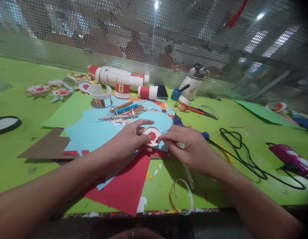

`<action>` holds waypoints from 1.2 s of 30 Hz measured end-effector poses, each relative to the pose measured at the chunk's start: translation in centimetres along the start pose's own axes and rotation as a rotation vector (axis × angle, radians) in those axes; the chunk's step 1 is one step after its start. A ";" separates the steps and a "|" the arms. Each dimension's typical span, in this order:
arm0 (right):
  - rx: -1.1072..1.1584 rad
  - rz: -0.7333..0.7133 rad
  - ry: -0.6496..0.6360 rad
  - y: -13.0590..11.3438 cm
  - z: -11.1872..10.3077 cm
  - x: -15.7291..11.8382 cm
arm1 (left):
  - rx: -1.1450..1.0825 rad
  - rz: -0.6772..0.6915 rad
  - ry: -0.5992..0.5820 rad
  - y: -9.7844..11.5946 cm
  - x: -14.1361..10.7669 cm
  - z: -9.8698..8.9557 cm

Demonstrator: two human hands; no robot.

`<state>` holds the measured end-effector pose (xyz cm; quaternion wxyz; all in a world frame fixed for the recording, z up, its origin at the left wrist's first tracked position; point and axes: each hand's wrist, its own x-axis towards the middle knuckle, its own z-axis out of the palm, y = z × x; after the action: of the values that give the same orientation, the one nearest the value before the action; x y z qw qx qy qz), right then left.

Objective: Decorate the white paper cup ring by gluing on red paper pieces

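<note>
My left hand (pixel 134 136) is closed around a cut-down paper cup base (pixel 152 128), its round white face tilted up toward me. Red paper pieces (pixel 152 136) lie on that face, a large one in the middle and smaller ones near the edge. The fingertips of my right hand (pixel 185 142) are pinched together at the right side of the base; what is between them is too small to make out. Beneath both hands spread sheets of light blue paper (pixel 94 132) and red paper (pixel 129 186).
Behind lie stacked paper cups (pixel 121 78), a cut cup (pixel 100 94), finished-looking turtle shapes (pixel 39 89), pens (pixel 126 108) and a phone (pixel 162 91). A bottle (pixel 192 83) stands at the mesh screen. On the right, a black cord (pixel 243 162) runs to a purple device (pixel 291 157).
</note>
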<state>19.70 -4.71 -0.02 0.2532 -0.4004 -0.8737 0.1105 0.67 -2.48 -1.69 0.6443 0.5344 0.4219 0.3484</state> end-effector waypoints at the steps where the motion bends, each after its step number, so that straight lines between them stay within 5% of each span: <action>1: -0.003 -0.006 -0.006 0.0 0.1 0.0 | 0.000 0.002 -0.001 0.0 0.0 0.0; 26: -0.067 -0.078 -0.084 0.9 0.5 -0.2 | -0.026 -0.002 -0.034 -0.6 0.2 -0.1; 36: -0.017 -0.070 0.109 0.2 -0.5 -0.1 | -0.030 0.052 -0.006 -0.3 0.1 -0.2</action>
<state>20.13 -4.67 0.27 0.3006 -0.3773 -0.8729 0.0724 0.58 -2.37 -2.06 0.6441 0.5364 0.4006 0.3700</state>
